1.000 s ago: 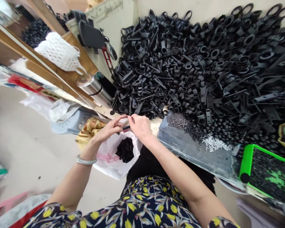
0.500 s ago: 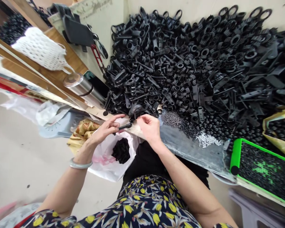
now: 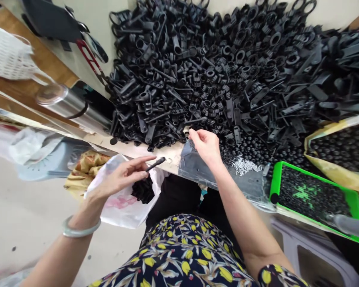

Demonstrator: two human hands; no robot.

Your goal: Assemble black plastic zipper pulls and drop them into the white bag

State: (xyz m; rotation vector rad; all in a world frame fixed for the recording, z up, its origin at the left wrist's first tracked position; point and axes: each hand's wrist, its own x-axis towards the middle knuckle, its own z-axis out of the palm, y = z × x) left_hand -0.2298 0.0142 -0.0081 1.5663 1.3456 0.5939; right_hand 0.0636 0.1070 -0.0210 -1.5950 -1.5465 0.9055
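My left hand (image 3: pixel 125 173) is over the white plastic bag, its thumb and fingers closed on a slim black plastic rod-like part (image 3: pixel 156 164) that points up and to the right. My right hand (image 3: pixel 206 145) reaches to the front edge of the heap of black plastic parts (image 3: pixel 173 79). Its thumb and forefinger are pinched beside a small pale object (image 3: pixel 186 130); whether they grip it or another small piece is too small to tell. Inside the white plastic bag (image 3: pixel 122 215) lie more black parts (image 3: pixel 143 190).
A steel flask (image 3: pixel 66 101) and a dark phone (image 3: pixel 91 97) lie left of the heap. Small white pins (image 3: pixel 245 165), black balls (image 3: pixel 257 147) and a green-rimmed tray (image 3: pixel 317 171) of tiny black pieces are on the right. A purple stool (image 3: pixel 317 255) stands below the bench.
My right hand has moved right, to the pale object at the heap's edge. The dark round part beside its fingers no longer shows there. My left hand still holds the rod-like part. The view has shifted.
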